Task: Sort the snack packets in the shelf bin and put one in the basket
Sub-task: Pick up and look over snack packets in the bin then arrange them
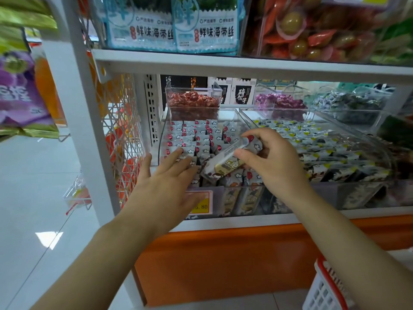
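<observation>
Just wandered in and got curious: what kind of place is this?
Probably a shop's snack aisle: a clear bin of wrapped snack packets on a white shelf, a yellow price tag on its front, a red-and-white shopping basket below.

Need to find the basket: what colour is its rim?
Red, on the white basket, in the head view.

Packets (196, 135) in bin (220, 191); basket (324, 287) below right.

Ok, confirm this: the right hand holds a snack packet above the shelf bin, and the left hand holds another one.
Wrong on the left hand: the head view shows it holding nothing, fingers straight on the packets in the shelf bin. The right hand does hold a snack packet above the bin.
</observation>
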`<state>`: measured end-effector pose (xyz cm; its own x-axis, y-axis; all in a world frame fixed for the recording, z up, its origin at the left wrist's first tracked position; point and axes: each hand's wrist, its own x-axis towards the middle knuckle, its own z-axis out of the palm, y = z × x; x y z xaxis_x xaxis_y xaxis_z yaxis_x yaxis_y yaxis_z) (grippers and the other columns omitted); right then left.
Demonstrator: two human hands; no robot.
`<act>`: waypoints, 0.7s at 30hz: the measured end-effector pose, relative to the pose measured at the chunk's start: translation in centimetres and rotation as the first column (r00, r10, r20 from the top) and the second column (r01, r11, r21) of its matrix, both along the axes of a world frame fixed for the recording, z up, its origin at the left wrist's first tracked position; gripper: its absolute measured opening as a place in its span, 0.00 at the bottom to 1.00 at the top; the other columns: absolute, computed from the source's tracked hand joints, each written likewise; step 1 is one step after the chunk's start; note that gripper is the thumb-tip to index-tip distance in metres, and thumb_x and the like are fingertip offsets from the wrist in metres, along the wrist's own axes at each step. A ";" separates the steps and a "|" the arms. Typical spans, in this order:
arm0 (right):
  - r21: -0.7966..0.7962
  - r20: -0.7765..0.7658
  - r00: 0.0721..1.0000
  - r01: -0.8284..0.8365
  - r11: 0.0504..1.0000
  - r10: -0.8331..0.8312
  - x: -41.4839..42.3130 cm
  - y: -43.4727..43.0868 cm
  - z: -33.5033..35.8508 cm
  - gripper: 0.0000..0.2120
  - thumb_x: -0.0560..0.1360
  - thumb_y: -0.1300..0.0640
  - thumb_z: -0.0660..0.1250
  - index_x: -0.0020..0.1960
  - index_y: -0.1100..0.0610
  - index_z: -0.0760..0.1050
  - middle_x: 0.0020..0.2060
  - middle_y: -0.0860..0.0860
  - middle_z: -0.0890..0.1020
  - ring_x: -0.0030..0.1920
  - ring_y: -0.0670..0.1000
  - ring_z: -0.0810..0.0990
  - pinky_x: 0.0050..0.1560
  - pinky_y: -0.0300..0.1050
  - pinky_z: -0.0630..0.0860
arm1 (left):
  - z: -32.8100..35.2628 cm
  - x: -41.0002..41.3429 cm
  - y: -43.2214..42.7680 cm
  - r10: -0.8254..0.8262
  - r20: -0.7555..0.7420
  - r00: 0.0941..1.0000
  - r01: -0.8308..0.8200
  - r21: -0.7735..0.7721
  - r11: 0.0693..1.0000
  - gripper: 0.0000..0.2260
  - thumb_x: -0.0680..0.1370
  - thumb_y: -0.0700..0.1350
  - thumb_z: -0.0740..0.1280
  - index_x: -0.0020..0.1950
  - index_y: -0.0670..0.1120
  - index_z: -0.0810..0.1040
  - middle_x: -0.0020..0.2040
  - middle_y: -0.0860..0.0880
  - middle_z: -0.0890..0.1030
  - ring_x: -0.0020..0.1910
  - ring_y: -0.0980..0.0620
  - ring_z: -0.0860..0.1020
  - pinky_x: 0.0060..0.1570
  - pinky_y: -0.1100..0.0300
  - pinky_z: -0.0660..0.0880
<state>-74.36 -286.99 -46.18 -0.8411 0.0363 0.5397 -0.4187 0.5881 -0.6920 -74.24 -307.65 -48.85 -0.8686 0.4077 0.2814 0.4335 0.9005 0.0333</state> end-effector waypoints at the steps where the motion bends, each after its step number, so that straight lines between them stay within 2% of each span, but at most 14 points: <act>1: 0.045 -0.012 1.000 0.008 0.999 -0.007 -0.2 -0.2 0.0 0.13 0.74 0.54 0.69 0.58 0.52 0.74 0.46 0.35 0.74 0.47 0.41 0.75 0.48 0.25 0.70 | -0.1 -0.1 0.0 0.002 0.001 1.000 -0.002 -0.009 1.000 0.29 0.76 0.65 0.48 0.75 0.56 0.54 0.77 0.59 0.49 0.70 0.63 0.33 0.71 0.41 0.34; 3: 0.122 -0.006 1.000 -0.010 0.993 0.011 -0.5 -0.4 0.0 0.16 0.73 0.53 0.70 0.60 0.52 0.75 0.48 0.35 0.72 0.48 0.35 0.69 0.46 0.18 0.64 | -0.1 -0.1 0.0 0.004 0.003 1.000 -0.004 -0.021 1.000 0.29 0.77 0.65 0.48 0.75 0.55 0.54 0.77 0.58 0.49 0.72 0.61 0.34 0.70 0.41 0.35; 8: 0.349 0.009 1.000 -0.022 0.937 0.020 -0.8 -1.4 0.0 0.18 0.71 0.50 0.71 0.60 0.51 0.76 0.50 0.43 0.71 0.50 0.40 0.68 0.47 0.23 0.60 | 0.0 -0.2 0.0 0.010 0.005 1.000 -0.010 -0.021 1.000 0.28 0.77 0.64 0.50 0.75 0.55 0.55 0.77 0.58 0.51 0.74 0.59 0.37 0.70 0.41 0.35; 11: 0.483 -0.056 0.998 0.046 0.874 -0.022 -0.9 -2.8 -0.8 0.20 0.71 0.47 0.71 0.60 0.52 0.76 0.53 0.47 0.77 0.52 0.44 0.71 0.52 0.38 0.66 | 0.1 -0.2 0.0 0.012 0.019 1.000 -0.012 -0.005 1.000 0.27 0.77 0.64 0.50 0.75 0.55 0.56 0.77 0.58 0.52 0.74 0.59 0.38 0.70 0.41 0.35; 12: 0.549 -0.063 0.998 0.056 0.834 -0.026 -0.9 -3.2 -1.0 0.19 0.72 0.45 0.69 0.60 0.51 0.76 0.53 0.47 0.79 0.54 0.47 0.71 0.54 0.43 0.66 | 0.1 -0.1 0.0 0.012 0.021 1.000 -0.012 0.001 1.000 0.28 0.77 0.64 0.50 0.75 0.55 0.56 0.77 0.58 0.52 0.74 0.59 0.38 0.70 0.41 0.36; 14: 0.653 -0.031 0.999 0.027 0.756 -0.009 -0.9 -3.8 -1.3 0.14 0.74 0.43 0.65 0.56 0.47 0.77 0.50 0.46 0.79 0.56 0.49 0.69 0.55 0.47 0.63 | 0.2 -0.1 0.0 0.008 0.024 1.000 -0.008 0.015 1.000 0.28 0.77 0.64 0.51 0.75 0.55 0.56 0.76 0.58 0.53 0.75 0.58 0.39 0.71 0.41 0.36; 16: 0.659 0.002 1.000 -0.022 0.752 0.028 -0.9 -3.8 -1.2 0.11 0.77 0.45 0.61 0.54 0.48 0.77 0.45 0.46 0.78 0.54 0.49 0.70 0.55 0.47 0.61 | 0.3 -0.1 0.0 -0.002 0.025 1.000 0.001 0.029 1.000 0.28 0.77 0.63 0.52 0.75 0.55 0.56 0.76 0.58 0.53 0.75 0.59 0.39 0.71 0.42 0.36; 19: 0.488 -0.013 0.999 -0.024 0.873 0.034 -1.6 -3.7 -0.1 0.09 0.78 0.53 0.62 0.55 0.51 0.78 0.43 0.44 0.77 0.51 0.48 0.74 0.53 0.46 0.68 | 0.4 -0.2 -0.1 -0.018 0.022 1.000 0.017 0.055 0.998 0.27 0.78 0.61 0.53 0.75 0.55 0.56 0.76 0.58 0.52 0.74 0.59 0.39 0.70 0.43 0.35; 21: 0.426 -0.027 0.999 0.027 0.904 -0.018 -2.7 -3.4 0.7 0.08 0.77 0.56 0.63 0.54 0.50 0.78 0.44 0.47 0.80 0.50 0.46 0.73 0.48 0.43 0.68 | 0.5 -0.3 -0.1 -0.020 0.019 1.000 0.018 0.066 0.998 0.27 0.78 0.61 0.54 0.75 0.55 0.56 0.76 0.58 0.52 0.74 0.60 0.39 0.71 0.43 0.35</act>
